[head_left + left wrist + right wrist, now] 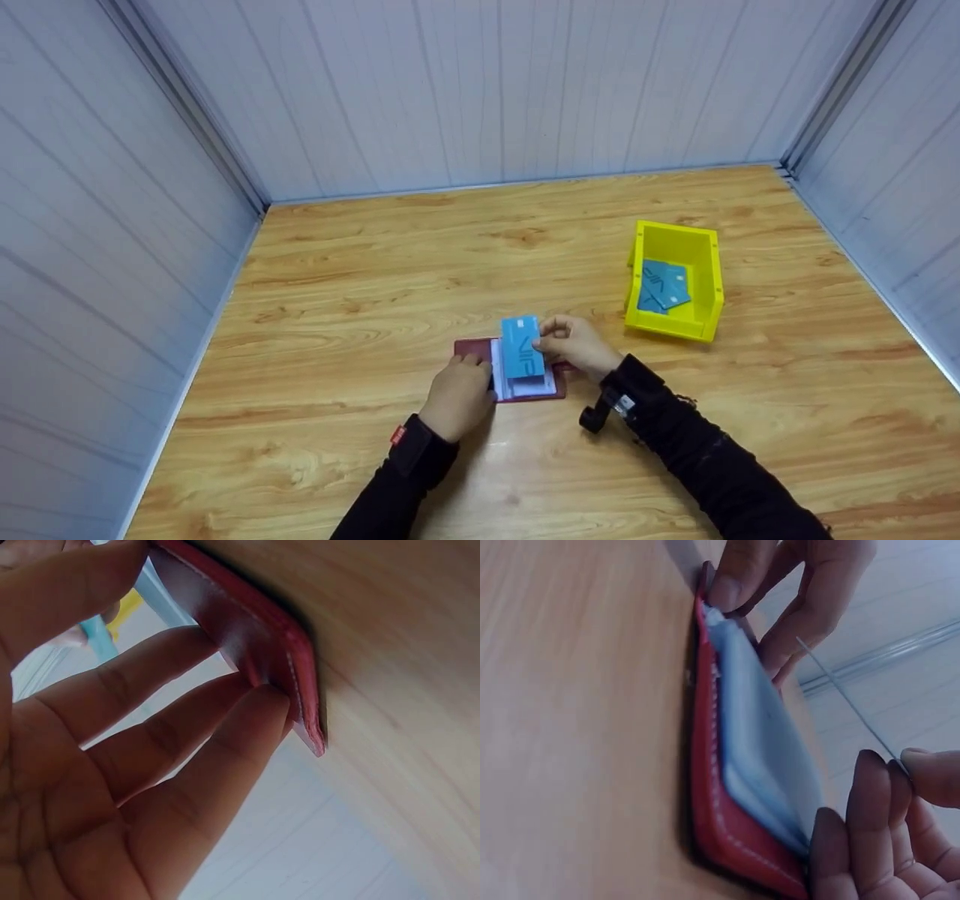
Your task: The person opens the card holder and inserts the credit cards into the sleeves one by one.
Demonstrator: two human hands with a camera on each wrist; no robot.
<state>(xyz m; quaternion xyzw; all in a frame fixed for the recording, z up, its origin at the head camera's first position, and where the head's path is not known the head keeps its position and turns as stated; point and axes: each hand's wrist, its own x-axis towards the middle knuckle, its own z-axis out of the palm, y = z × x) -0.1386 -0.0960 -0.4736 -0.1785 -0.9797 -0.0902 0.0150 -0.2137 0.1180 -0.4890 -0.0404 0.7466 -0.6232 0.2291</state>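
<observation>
The right hand (577,346) is pinching a blue VIP card (522,351) over an open red card holder (533,389).
The left hand (459,393), fingers loosely extended, is pressing its left cover (471,347) on the counter (337,300).

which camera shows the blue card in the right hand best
The head view: the blue card faces the camera, its chip and lettering visible, pinched by the right hand. The right wrist view shows it edge-on, a thin line; the left wrist view, only a small blue strip, likely the card, beyond the left hand.
</observation>
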